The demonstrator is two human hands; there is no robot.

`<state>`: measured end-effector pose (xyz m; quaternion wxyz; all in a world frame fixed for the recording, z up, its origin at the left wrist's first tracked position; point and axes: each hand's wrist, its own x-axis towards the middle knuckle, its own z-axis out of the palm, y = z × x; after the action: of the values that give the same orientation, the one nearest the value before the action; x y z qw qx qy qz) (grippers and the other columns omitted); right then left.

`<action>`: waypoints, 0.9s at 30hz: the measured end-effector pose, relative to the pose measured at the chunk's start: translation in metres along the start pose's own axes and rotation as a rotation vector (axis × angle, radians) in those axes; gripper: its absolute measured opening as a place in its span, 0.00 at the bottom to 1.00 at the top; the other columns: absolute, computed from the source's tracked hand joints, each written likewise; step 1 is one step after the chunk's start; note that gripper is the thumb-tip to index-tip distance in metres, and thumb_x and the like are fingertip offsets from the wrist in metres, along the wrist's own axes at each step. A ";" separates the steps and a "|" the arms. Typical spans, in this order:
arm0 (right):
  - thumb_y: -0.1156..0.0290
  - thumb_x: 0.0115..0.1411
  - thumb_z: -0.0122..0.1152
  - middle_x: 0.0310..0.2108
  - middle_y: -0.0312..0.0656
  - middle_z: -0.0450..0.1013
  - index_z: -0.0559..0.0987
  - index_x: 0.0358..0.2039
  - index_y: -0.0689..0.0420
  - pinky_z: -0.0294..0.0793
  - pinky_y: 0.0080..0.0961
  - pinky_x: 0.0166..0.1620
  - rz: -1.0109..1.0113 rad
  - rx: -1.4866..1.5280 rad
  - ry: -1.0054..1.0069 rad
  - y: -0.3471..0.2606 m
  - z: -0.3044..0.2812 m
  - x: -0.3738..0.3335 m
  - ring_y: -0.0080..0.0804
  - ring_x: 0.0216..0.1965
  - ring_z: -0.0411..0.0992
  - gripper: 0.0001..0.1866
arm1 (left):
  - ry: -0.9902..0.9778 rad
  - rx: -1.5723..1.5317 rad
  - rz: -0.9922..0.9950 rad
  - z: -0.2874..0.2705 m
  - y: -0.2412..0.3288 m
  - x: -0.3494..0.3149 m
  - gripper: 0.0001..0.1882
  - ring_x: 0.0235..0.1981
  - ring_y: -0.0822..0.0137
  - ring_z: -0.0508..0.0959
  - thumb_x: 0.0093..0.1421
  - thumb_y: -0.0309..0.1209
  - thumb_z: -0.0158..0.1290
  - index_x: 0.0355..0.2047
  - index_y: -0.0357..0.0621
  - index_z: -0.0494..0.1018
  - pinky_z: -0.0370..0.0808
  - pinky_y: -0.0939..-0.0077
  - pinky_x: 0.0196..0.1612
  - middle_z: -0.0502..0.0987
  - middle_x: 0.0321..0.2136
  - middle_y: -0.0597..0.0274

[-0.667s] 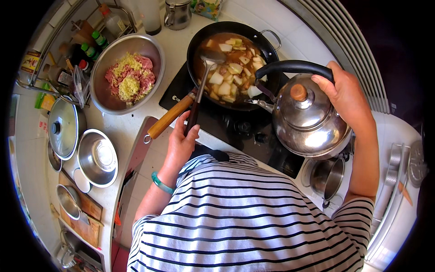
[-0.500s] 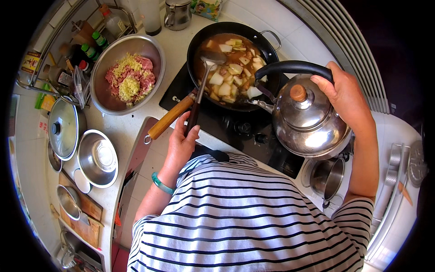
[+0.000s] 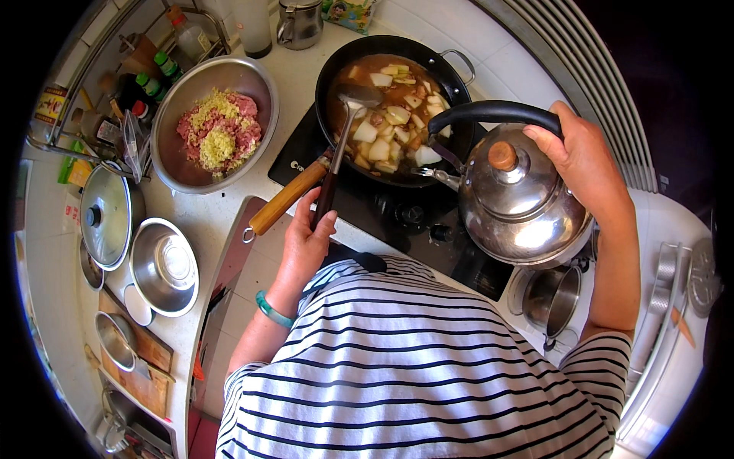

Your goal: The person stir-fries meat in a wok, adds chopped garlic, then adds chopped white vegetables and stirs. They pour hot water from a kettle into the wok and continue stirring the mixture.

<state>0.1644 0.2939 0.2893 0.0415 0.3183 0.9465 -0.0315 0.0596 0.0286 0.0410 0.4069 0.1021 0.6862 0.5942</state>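
My right hand [image 3: 582, 153] is wrapped round the black handle of a steel kettle [image 3: 520, 206] with a wooden lid knob. The kettle's spout [image 3: 442, 177] reaches to the near right rim of a black wok [image 3: 330, 69]. Chunks of pale vegetable [image 3: 397, 115] and bits of meat lie in brown broth in the wok. My left hand [image 3: 304, 237] is closed on the dark handle of a spatula [image 3: 348, 126], whose metal blade rests in the broth. Beside that hand, the wok's wooden handle [image 3: 287, 199] points toward me. Whether liquid leaves the spout I cannot tell.
The wok stands on a black cooktop [image 3: 397, 214]. To the left are a steel bowl [image 3: 164, 145] of minced meat with chopped yellow-white bits, a lidded pot [image 3: 115, 222] and an empty steel basin [image 3: 183, 287]. Bottles [image 3: 191, 38] fill a rack; a small pot [image 3: 562, 298] sits right.
Almost nothing differs. The kettle and my right hand have shifted very slightly; the spatula and my left hand hold their place.
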 end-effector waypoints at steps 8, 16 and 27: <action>0.55 0.62 0.59 0.19 0.50 0.68 0.68 0.28 0.64 0.68 0.35 0.29 0.006 0.000 -0.024 -0.006 -0.002 -0.002 0.41 0.20 0.66 0.22 | 0.009 -0.036 -0.013 0.002 0.002 -0.001 0.27 0.20 0.79 0.66 0.65 0.33 0.53 0.63 0.45 0.59 0.63 0.84 0.22 0.69 0.24 0.68; 0.55 0.62 0.60 0.20 0.49 0.68 0.68 0.28 0.64 0.68 0.35 0.28 0.012 -0.018 -0.019 -0.003 0.000 0.000 0.41 0.20 0.66 0.22 | 0.016 -0.031 -0.007 0.003 0.000 -0.001 0.27 0.21 0.78 0.66 0.65 0.33 0.52 0.63 0.45 0.59 0.63 0.84 0.22 0.69 0.24 0.68; 0.56 0.61 0.60 0.18 0.50 0.68 0.68 0.28 0.64 0.67 0.36 0.28 -0.023 0.003 -0.007 -0.001 0.000 0.003 0.42 0.19 0.66 0.22 | 0.016 -0.033 -0.001 0.004 -0.002 0.001 0.28 0.19 0.78 0.65 0.65 0.33 0.52 0.63 0.45 0.58 0.63 0.83 0.22 0.69 0.24 0.68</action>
<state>0.1612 0.2948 0.2891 0.0441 0.3072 0.9500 -0.0347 0.0628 0.0314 0.0390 0.4032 0.0901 0.6797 0.6061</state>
